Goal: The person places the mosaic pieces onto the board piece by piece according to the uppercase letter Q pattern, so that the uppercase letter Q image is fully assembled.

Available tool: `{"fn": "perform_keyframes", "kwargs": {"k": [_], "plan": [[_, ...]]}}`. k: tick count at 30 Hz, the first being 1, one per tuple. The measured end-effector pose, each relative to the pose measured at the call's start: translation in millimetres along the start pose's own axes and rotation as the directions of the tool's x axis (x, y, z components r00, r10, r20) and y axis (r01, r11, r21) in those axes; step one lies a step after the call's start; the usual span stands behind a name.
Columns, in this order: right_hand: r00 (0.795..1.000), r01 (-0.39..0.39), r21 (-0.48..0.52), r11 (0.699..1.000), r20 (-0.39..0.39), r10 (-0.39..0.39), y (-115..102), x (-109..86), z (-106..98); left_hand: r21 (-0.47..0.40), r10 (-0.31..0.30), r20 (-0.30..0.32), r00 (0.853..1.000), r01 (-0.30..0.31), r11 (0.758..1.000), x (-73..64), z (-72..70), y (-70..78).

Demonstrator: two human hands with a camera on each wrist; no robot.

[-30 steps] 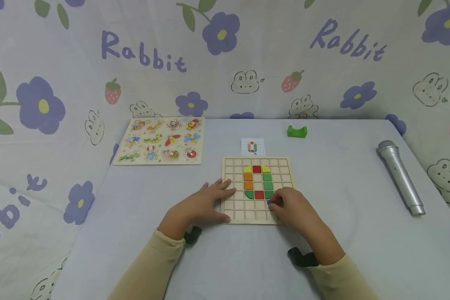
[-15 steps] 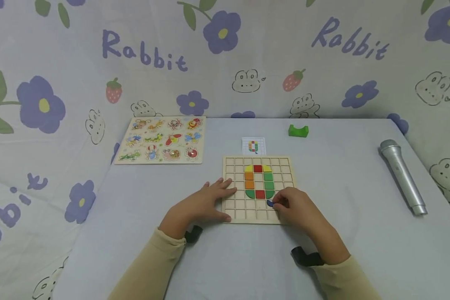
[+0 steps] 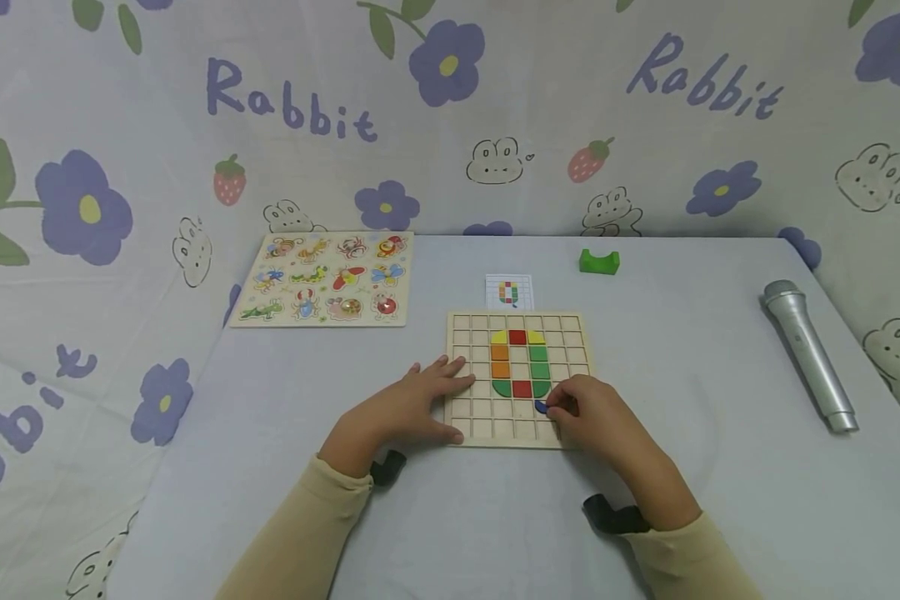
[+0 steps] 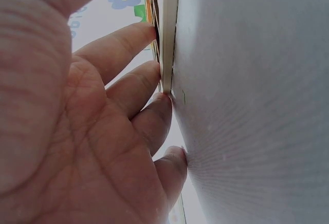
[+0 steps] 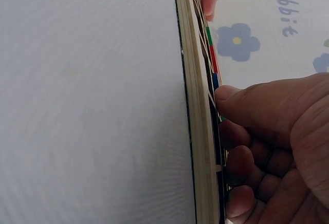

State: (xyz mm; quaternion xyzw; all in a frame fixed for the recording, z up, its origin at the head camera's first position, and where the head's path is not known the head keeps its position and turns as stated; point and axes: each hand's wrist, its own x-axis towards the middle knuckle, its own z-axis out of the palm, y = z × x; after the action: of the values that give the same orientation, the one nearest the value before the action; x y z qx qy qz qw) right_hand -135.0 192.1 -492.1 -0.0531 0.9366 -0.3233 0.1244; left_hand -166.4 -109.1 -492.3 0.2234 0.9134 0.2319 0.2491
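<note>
A square wooden grid board lies on the table, with red, yellow, orange and green tiles forming a ring in its cells. Just below the ring's lower right corner is a small blue piece with a curved edge. My right hand pinches this piece between thumb and index finger, low over the board. In the right wrist view, the thumb covers part of the blue piece. My left hand is spread at the board's left side, its fingertips resting on the frame. The left wrist view shows these fingers along the board's edge.
Behind the board lies a small card printed with a similar coloured ring. An insect puzzle board is at the back left, a green arched block at the back right. A silver microphone lies on the far right.
My right hand has shifted slightly right, its fingertips drawing back so more of the blue piece shows. The left hand stays in place on the board.
</note>
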Motion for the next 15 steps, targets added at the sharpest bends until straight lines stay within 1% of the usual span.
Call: {"fn": "perform_keyframes", "kwargs": {"k": [8,12,15], "plan": [[1.000,0.013,0.007,1.000,0.003,-0.013,-0.8,-1.7,-0.9,0.008,-0.004,-0.003,1.000,0.004,1.000,-0.1,1.4,-0.5],[1.000,0.019,0.018,1.000,-0.003,-0.019,-0.6,-3.1,-2.4,0.009,0.008,-0.004,1.000,-0.008,1.000,1.0,1.7,-1.6],[0.999,0.041,0.023,0.999,-0.018,-0.041,-0.7,-5.8,-8.9,0.021,0.028,-0.012,1.000,-0.027,0.999,1.3,0.8,-2.0]]}}
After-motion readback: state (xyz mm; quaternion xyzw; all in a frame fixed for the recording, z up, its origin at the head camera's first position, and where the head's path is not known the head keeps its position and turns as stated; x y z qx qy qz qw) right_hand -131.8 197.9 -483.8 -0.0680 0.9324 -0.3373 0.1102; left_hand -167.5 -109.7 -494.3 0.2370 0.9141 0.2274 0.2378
